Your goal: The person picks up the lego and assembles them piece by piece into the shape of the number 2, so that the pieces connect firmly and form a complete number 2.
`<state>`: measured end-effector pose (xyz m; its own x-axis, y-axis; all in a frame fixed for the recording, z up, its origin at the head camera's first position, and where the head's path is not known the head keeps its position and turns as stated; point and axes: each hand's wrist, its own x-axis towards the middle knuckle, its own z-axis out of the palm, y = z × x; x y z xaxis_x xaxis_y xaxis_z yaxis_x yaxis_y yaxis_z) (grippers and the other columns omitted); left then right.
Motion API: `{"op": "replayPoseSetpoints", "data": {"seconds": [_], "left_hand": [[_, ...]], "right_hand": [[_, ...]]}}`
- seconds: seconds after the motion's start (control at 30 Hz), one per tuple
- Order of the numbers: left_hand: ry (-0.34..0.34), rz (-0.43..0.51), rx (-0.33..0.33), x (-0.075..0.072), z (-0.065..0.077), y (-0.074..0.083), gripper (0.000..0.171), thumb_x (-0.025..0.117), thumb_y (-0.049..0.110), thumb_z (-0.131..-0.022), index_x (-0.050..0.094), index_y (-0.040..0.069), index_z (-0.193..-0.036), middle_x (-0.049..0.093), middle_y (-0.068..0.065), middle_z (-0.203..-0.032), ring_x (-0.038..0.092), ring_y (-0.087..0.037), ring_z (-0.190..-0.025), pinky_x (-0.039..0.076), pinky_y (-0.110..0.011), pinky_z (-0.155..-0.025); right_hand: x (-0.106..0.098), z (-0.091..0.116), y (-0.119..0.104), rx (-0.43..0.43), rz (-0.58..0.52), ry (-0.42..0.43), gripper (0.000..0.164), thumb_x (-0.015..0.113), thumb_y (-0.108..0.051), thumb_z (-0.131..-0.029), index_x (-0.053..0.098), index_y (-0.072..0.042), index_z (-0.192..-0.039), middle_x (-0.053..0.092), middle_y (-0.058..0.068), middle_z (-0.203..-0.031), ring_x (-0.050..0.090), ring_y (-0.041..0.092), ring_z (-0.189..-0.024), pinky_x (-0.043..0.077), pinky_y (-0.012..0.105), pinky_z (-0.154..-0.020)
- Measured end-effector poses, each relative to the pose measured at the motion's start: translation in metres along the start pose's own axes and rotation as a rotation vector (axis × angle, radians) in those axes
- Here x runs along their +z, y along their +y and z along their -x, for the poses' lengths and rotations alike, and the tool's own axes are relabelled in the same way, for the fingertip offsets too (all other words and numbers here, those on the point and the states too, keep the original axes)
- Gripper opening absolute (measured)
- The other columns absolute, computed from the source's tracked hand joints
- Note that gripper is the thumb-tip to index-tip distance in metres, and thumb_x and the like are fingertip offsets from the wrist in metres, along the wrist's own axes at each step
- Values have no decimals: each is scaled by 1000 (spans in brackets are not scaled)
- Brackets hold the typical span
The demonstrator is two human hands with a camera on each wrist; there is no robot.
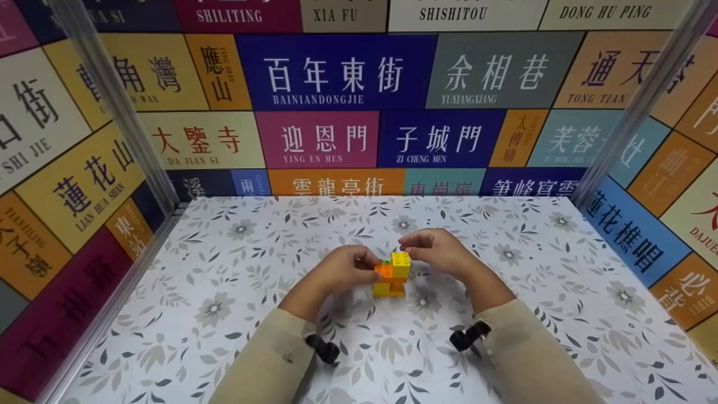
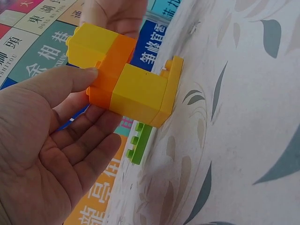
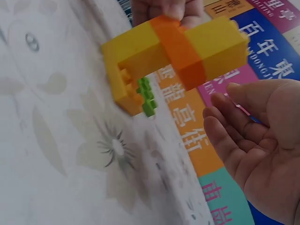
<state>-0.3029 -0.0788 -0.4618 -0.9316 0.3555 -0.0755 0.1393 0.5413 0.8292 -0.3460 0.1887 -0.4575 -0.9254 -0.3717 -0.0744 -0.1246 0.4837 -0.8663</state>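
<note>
A small stack of toy building bricks (image 1: 387,289) stands on the table, in yellow and orange. In the left wrist view it has a thin yellow base (image 2: 172,89), a yellow brick (image 2: 139,89), an orange brick (image 2: 110,70) across that, and another yellow brick (image 2: 91,44) at the top. My left hand (image 1: 342,269) pinches the orange brick at its end, thumb on one side. Beside the top yellow brick, my right hand (image 1: 437,252) hovers with loosely bent fingers, apart from the stack. Behind the stack lies a green brick (image 3: 147,97), mostly hidden in the head view.
The table (image 1: 269,336) wears a white cover printed with grey flowers and leaves. Walls of colourful street-name panels (image 1: 336,73) rise at the back and both sides. Black wrist devices (image 1: 322,349) sit at both sleeve cuffs.
</note>
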Motion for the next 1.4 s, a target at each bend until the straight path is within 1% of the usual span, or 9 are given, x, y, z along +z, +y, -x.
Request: {"op": "replayPoseSetpoints", "data": {"seconds": [0.1, 0.23, 0.37, 0.57, 0.77, 0.93, 1.03, 1.2, 1.4], "left_hand": [[-1, 5, 7, 0, 0, 0, 14, 84, 24, -92, 77, 23, -104, 75, 5, -108, 69, -15, -101, 59, -39, -100], [-7, 8, -7, 0, 0, 0, 14, 84, 25, -92, 77, 25, -104, 75, 6, -108, 68, -16, -101, 59, -38, -100], [-9, 5, -8, 0, 0, 0, 14, 84, 25, -92, 76, 24, -104, 74, 5, -107, 68, -16, -101, 59, -38, -100], [-17, 2, -10, -1, 0, 0, 14, 83, 25, -92, 76, 24, -104, 74, 5, -108, 68, -16, -102, 58, -39, -100], [-20, 2, -38, -1, -1, 0, 13, 84, 27, -92, 76, 27, -102, 74, 7, -110, 68, -16, -106, 58, -40, -105], [-15, 6, -11, -1, -1, -1, 13, 84, 24, -92, 76, 24, -103, 74, 5, -111, 67, -17, -106, 58, -39, -103], [-8, 2, 9, -1, -1, -2, 14, 83, 22, -92, 76, 22, -104, 74, 3, -111, 67, -16, -105, 59, -39, -101], [-13, -4, -11, -1, -2, -2, 14, 83, 24, -92, 76, 24, -104, 73, 5, -111, 67, -16, -105, 59, -38, -100], [-17, 5, -38, -1, -2, -1, 14, 83, 24, -92, 75, 25, -104, 73, 5, -111, 67, -16, -106, 58, -38, -101]], "right_hand": [[6, -11, 4, 12, 59, -4, 36, 69, -18, -100, 72, -10, -135, 76, 7, -132, 69, 27, -126, 58, 44, -108], [15, -22, 7, 23, 102, -16, 37, 72, -14, -97, 74, -15, -134, 76, 5, -132, 69, 28, -128, 56, 47, -112], [24, -30, 8, 1, 112, -26, 40, 71, -6, -94, 74, -13, -134, 76, 7, -135, 67, 31, -133, 51, 51, -117], [32, -34, 13, -43, 103, -40, 43, 80, -7, -90, 74, -11, -133, 74, 11, -137, 66, 31, -132, 49, 50, -119], [34, -38, 17, -59, 92, -76, 45, 80, -7, -90, 74, -12, -134, 74, 11, -136, 66, 30, -131, 47, 51, -121], [35, -43, 21, -157, 168, -120, 46, 79, -10, -92, 71, -6, -137, 73, 16, -137, 66, 35, -131, 47, 54, -120], [35, -44, 22, -190, 211, -118, 47, 81, -12, -92, 71, -4, -137, 73, 17, -137, 66, 36, -131, 47, 55, -120], [34, -43, 21, -136, 209, -97, 44, 81, -9, -91, 74, -8, -135, 74, 14, -136, 66, 34, -132, 48, 53, -120], [34, -42, 17, -82, 212, -98, 42, 79, -9, -94, 74, -11, -135, 74, 11, -137, 65, 32, -133, 47, 53, -121]]}}
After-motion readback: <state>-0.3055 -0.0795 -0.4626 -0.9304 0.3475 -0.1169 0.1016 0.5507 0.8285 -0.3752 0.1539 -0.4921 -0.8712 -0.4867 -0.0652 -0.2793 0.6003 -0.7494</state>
